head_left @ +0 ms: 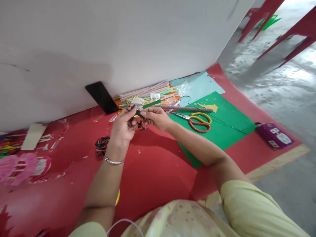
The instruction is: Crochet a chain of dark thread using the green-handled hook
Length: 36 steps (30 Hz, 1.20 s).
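Dark multicoloured yarn [141, 125] is pinched between my two hands, over the red sheet. My left hand [124, 123], a silver bangle at its wrist, is closed on it with thumb and fingers. From the other side my right hand [157, 117] grips the same yarn with bent fingers. A green stick [152, 104] shows just beyond the fingers; whether it is held cannot be made out. Below and left of my left hand lies a bundle of dark multicoloured yarn [101, 145]. Scissors [197, 120] with one yellow and one red handle rest right of my right hand.
A phone [102, 97] leans on the white wall [138, 42]. Pastel sticks [148, 89] lie along it. Green paper [227, 121] and light blue paper [201, 86] cover the right side. A purple box [274, 135] stands at the right edge; pink crafts [27, 166] lie left.
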{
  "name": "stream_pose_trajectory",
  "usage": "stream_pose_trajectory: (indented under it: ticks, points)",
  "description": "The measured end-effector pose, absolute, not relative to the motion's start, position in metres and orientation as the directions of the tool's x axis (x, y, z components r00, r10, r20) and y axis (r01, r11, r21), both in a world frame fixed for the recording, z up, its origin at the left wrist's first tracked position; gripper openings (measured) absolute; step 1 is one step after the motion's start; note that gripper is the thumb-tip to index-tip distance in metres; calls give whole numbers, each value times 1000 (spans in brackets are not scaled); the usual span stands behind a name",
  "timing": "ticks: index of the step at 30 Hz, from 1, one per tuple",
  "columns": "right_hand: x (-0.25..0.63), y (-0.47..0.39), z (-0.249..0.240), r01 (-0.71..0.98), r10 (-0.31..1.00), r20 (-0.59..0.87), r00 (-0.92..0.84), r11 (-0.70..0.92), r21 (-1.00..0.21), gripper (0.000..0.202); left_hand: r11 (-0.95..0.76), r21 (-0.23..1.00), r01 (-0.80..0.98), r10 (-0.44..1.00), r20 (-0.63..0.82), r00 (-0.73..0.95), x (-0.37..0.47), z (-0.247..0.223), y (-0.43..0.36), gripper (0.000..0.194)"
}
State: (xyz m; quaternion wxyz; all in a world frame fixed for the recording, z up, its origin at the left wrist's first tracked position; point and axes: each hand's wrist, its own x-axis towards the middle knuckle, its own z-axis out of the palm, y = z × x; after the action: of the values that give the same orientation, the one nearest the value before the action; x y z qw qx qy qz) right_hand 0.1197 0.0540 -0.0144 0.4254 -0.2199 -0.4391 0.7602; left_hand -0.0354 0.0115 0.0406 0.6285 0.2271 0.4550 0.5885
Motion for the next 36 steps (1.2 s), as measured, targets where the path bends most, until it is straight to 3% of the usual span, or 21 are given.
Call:
stream_pose_trajectory:
  ticks: [11,19,26,36]
  points:
    - [117,55,-19,-452,856,45,-514,-226,-863,53,180,869,-460,961,-255,-105,-37,35,13,40]
    - [115,54,-16,-432,883,3,-470,-227,-873,51,103,905,-413,944,-220,-245,-30,39,9,39]
    - [112,51,-16,-448,883,17,-468,-221,-866,54,-8,960,-281,927,-98,-362,-25,38,7,30]
    - [111,50,-18,-443,889,22,-457,-206,-872,54,-15,965,-261,927,-85,-366,-25,37,7,30]
